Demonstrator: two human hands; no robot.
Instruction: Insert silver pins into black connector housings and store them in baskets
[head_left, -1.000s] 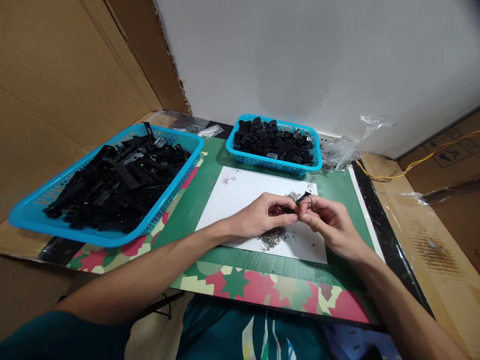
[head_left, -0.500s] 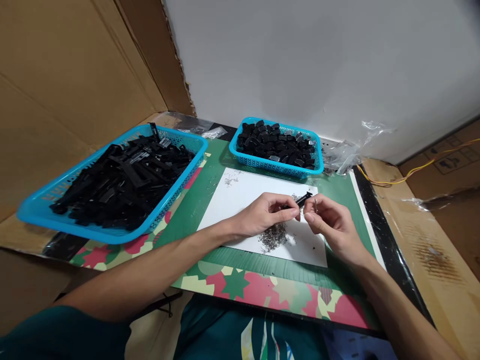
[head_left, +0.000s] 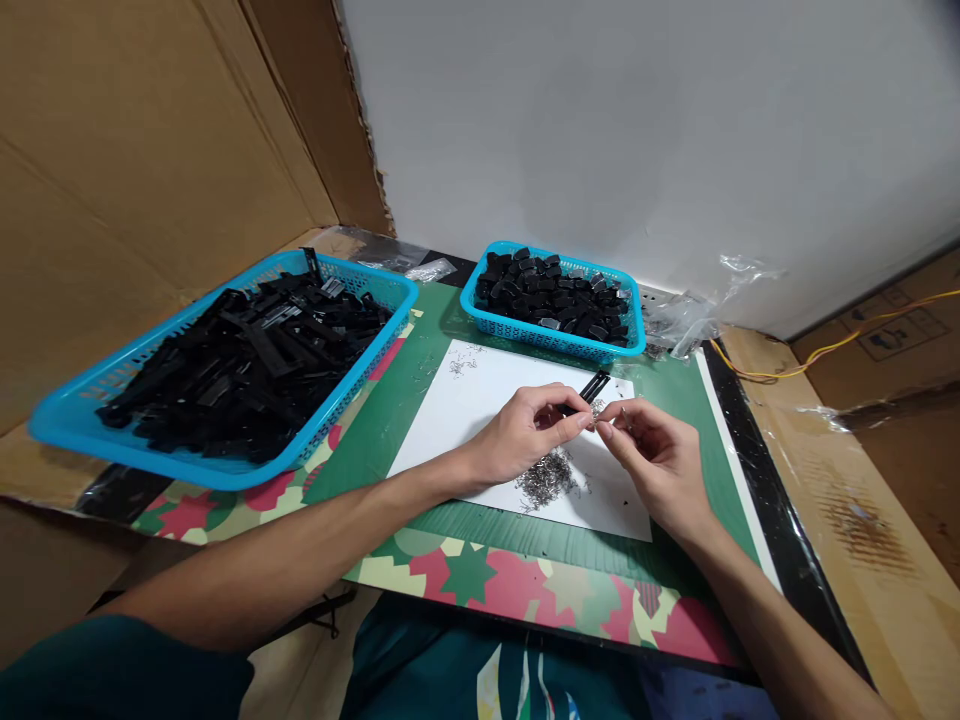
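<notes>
A narrow black plastic piece with a slot [head_left: 595, 388] is pinched in my left hand [head_left: 525, 430], its far end pointing up and to the right. The fingertips of my right hand [head_left: 656, 450] are pressed together close to my left fingertips; what they hold is too small to make out. Both hands hover over a white sheet [head_left: 442, 430]. Just below them lies a heap of small metal springs or clips [head_left: 545, 478], and a few more loose ones [head_left: 462, 366] lie at the sheet's far left corner.
On the left stands a large blue basket [head_left: 296, 462] full of long black plastic parts. A smaller blue basket [head_left: 551, 338] behind the sheet holds short black pieces. Clear plastic bags [head_left: 686, 318] and a yellow cable [head_left: 825, 345] lie at the right rear. Cardboard walls the left side.
My right hand has moved left, bringing its fingertips up to my left hand. The black piece has turned a little, so its slotted face shows more.
</notes>
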